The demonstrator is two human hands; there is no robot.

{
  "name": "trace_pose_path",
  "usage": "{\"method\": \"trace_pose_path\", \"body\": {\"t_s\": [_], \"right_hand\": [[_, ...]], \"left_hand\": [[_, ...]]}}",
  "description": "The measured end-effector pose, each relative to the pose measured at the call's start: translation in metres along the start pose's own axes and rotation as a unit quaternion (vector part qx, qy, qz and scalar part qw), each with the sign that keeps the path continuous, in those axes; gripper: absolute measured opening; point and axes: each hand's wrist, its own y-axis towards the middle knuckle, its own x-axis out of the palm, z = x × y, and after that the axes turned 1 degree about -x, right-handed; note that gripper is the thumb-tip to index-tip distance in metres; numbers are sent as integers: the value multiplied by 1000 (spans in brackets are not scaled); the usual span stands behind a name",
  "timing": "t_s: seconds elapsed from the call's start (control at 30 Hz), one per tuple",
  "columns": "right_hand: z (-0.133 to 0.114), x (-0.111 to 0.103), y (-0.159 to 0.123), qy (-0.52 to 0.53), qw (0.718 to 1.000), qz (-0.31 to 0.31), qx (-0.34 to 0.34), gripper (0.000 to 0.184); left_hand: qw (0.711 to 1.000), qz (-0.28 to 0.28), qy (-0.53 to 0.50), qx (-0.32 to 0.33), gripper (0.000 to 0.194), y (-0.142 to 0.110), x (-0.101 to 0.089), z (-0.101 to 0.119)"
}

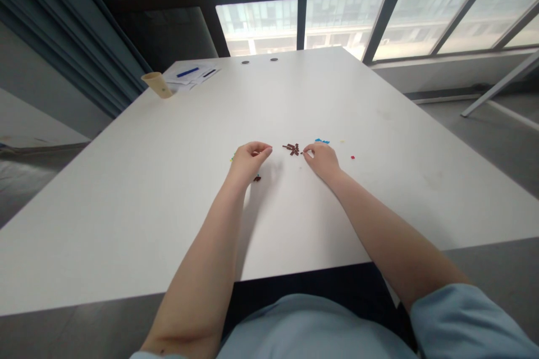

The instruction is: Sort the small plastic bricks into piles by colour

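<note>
Pale-blue clothing (315,331) is seen bottom centre; mid-frame, brown pieces (290,147) are flanked by the left hand (249,162), fingertips together, and right hand (323,161), perhaps pinching one.

no text, label, brand, number or sign can be read here. on the pale yellow cup (156,84) there is one small mark (163,90), but it is too small to tell what it is. on the papers (173,75) near the cup, no writing is readable.
</note>
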Motion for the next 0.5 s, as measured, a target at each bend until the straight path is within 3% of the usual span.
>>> {"method": "trace_pose_path", "body": {"t_s": [0.1, 0.2, 0.37, 0.5], "right_hand": [[0, -1, -2, 6, 1000, -7, 12, 20], [-1, -3, -4, 10, 1000, -17, 9, 21], [-5, -5, -6, 21, 999, -24, -12, 24], [-6, -5, -6, 22, 999, -27, -15, 25]], "left_hand": [[999, 31, 38, 16, 33, 3, -7, -5], [984, 53, 168, 27, 25, 5, -15, -11], [936, -76, 343, -38, 16, 5, -20, -15], [917, -107, 379, -64, 18, 3, -17, -13]]}}
